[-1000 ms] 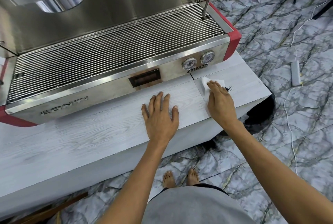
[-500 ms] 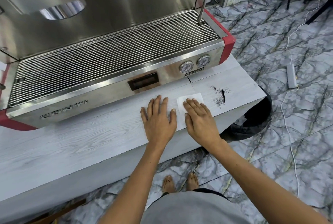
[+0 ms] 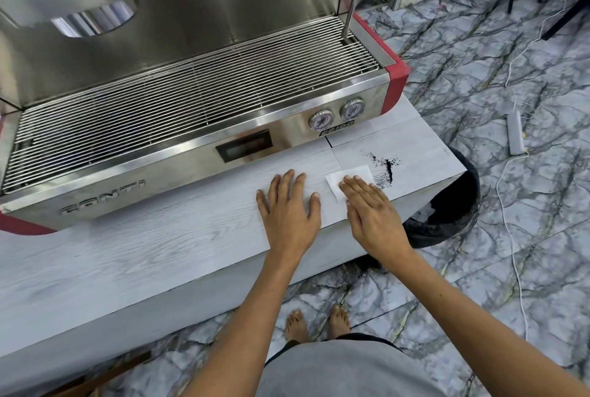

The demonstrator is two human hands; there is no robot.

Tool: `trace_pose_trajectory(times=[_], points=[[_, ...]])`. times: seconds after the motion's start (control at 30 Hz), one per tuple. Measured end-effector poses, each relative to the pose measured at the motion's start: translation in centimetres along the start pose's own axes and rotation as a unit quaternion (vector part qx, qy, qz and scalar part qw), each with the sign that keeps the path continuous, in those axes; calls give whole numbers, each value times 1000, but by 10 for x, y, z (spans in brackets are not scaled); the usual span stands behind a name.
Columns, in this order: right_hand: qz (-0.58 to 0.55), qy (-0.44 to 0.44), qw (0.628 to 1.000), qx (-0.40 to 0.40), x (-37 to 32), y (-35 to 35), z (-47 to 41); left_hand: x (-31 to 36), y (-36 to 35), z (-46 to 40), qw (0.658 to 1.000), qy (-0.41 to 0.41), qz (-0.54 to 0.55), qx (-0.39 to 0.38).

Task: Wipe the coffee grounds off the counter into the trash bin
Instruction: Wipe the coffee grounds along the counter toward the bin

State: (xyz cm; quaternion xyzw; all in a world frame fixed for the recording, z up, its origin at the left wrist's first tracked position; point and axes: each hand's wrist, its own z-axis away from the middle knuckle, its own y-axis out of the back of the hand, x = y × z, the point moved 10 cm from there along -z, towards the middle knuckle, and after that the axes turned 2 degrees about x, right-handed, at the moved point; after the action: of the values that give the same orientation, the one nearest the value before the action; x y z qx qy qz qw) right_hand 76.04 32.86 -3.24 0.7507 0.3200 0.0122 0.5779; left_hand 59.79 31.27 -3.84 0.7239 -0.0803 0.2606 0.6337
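Dark coffee grounds [image 3: 385,168] lie smeared on the pale wood-grain counter [image 3: 159,253], near its right end. A white paper wipe [image 3: 348,177] lies flat just left of them. My right hand [image 3: 372,214] presses flat on the wipe, fingers together, its fingertips close to the smear. Spread flat on the bare counter, my left hand [image 3: 289,205] rests beside it and holds nothing. Below the counter's right corner stands a trash bin [image 3: 447,214] with a black liner, partly hidden by the counter.
A large steel espresso machine [image 3: 191,109] with a drip grate and two gauges fills the counter behind my hands. A steam wand [image 3: 349,13] hangs at its right. White cables and a power strip [image 3: 514,133] lie on the marble floor. My bare feet are below.
My right hand slid the wipe left off the grounds, baring the smear, then moved it back right toward them. The left hand stayed flat in place.
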Motion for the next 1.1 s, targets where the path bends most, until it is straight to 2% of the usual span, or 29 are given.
trace_pose_trajectory(times=[0.2, 0.43, 0.83, 1.1], points=[[-1, -1, 1000, 10, 21, 8, -2, 11, -5, -4, 1000, 5, 6, -1], [-14, -12, 1000, 17, 40, 15, -3, 14, -5, -2, 999, -11, -27, 42], [-42, -25, 999, 14, 71, 30, -6, 15, 0, 1, 998, -4, -24, 63], [-98, -59, 990, 77, 80, 52, -10, 14, -1, 3, 997, -13, -23, 66]])
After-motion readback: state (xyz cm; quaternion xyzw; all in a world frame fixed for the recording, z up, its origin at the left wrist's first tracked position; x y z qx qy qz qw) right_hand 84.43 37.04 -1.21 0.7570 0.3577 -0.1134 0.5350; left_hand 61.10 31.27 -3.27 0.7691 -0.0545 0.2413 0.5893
